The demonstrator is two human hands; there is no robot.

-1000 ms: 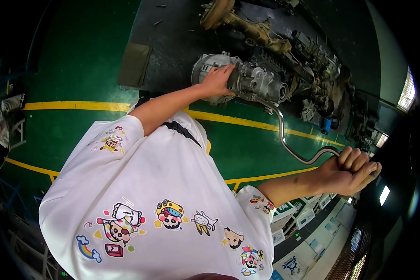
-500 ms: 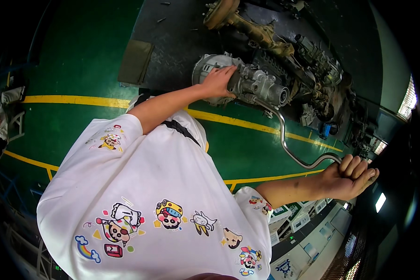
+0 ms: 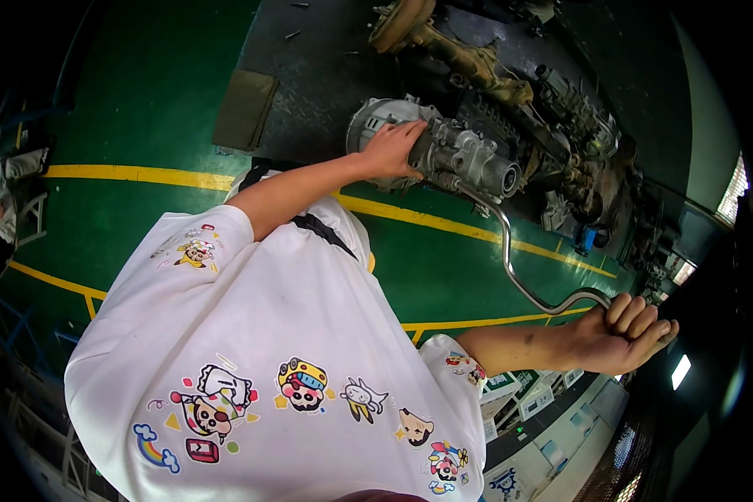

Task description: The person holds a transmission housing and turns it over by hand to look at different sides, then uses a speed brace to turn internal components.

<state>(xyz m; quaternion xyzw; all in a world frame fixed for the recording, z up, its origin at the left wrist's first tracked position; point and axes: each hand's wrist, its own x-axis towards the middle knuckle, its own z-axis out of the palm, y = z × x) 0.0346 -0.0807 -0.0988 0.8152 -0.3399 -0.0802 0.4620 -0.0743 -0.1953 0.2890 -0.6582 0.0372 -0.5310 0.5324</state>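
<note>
Near the upper middle of the frame, the person's left hand [image 3: 391, 151] lies spread over a grey metal gearbox housing [image 3: 443, 152], palm pressed on its casing and fingers curled over the top edge rather than closed around anything. The housing sits on a dark steel floor plate [image 3: 326, 75], with its round bell end toward the left and a stubby cylindrical end toward the right. From under that right end a bent metal crank bar [image 3: 510, 259] runs down and to the right in an S-shaped curve across the green floor [image 3: 125, 100]. At the lower right of the frame the right hand [image 3: 623, 339] is clenched around the far end of this bar, fingers wrapped over it and knuckles up. Behind the housing, toward the upper right, lies a row of greasy drivetrain parts [image 3: 552, 100], including a rusty brown axle piece [image 3: 431, 38]. A flat olive mat [image 3: 244, 109] rests at the plate's left edge. Yellow floor lines [image 3: 125, 173] cross the green paint. The person's white printed T-shirt [image 3: 251, 360] fills the lower centre of the frame.
</note>
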